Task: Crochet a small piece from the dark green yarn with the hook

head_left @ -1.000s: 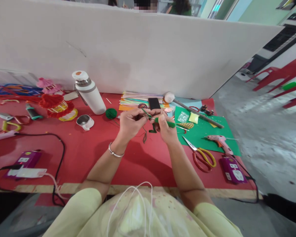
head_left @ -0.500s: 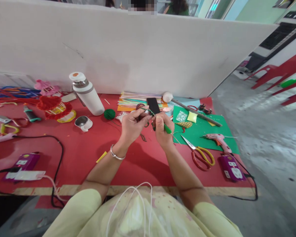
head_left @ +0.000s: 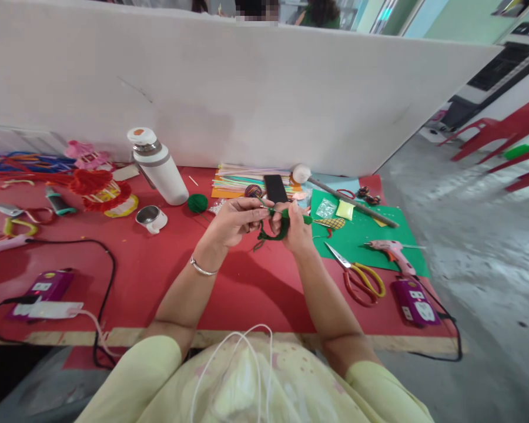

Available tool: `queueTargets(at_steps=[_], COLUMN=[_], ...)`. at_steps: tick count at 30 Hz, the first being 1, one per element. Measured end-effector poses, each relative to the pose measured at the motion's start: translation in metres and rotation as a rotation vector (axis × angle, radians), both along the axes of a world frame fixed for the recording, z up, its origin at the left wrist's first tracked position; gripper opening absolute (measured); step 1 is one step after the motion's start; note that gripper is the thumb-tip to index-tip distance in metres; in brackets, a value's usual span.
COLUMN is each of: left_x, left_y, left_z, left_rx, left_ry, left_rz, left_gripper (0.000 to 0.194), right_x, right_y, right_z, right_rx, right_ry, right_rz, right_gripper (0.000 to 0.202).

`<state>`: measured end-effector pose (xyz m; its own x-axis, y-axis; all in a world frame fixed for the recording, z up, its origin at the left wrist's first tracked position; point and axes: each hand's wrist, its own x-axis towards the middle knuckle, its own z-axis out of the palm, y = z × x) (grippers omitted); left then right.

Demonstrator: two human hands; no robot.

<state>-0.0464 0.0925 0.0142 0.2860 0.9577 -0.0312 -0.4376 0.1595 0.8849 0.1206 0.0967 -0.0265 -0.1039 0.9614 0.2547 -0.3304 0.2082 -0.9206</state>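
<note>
Closed in the right hand's [head_left: 298, 230] grip, the green-handled crochet hook [head_left: 307, 220] now lies nearly level rather than slanted, and the dark green crocheted strip [head_left: 273, 237], apparently pinched by the left hand [head_left: 230, 224], curves into view above the table [head_left: 255, 294], so hook and stitches seem lined up.

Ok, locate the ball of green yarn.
In the head view, the ball of green yarn sits on the red tabletop, left of the left hand and just right of the white vacuum flask.
</note>
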Motion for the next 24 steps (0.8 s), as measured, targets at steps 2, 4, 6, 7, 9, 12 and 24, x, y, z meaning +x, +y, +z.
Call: queueTargets(at_steps=[2, 4, 6, 7, 9, 12, 24], left_x=[0.000, -0.001, -0.001, -0.001, -0.001, 0.000, 0.006], left_y=[-0.001, -0.002, -0.002, -0.001, 0.000, -0.001, -0.002], left_z=[0.003, 0.003, 0.001, 0.000, -0.003, -0.004, -0.002], left_rx=[0.026, 0.049, 0.052, 0.048, 0.038, 0.028, 0.103], left_ry=[0.023, 0.047, 0.058, 0.059, 0.060, 0.038, -0.011], left_rz=[0.011, 0.011, 0.004, 0.002, 0.000, -0.031, 0.028], left_gripper=[0.034, 0.035, 0.033, 0.031, 0.030, 0.028, 0.034], right_x=[0.003, 0.005, 0.007, 0.008, 0.010, 0.013, 0.007], right_y=[-0.001, -0.002, -0.003, -0.003, -0.003, -0.003, -0.004], right_z=[0.003, 0.004, 0.004, 0.004, 0.004, 0.004, 0.001], right_rx=[-0.015, -0.019, -0.009, 0.000, 0.021, 0.053, -0.017], right_ry=[0.016, 0.030, 0.039, 0.038, 0.023, -0.016, -0.019], right_rz=[0.023, 0.029, 0.039, 0.049, 0.071, 0.086, 0.082], right_gripper=[0.057, 0.055, 0.055, 0.056, 0.056, 0.057, 0.058])
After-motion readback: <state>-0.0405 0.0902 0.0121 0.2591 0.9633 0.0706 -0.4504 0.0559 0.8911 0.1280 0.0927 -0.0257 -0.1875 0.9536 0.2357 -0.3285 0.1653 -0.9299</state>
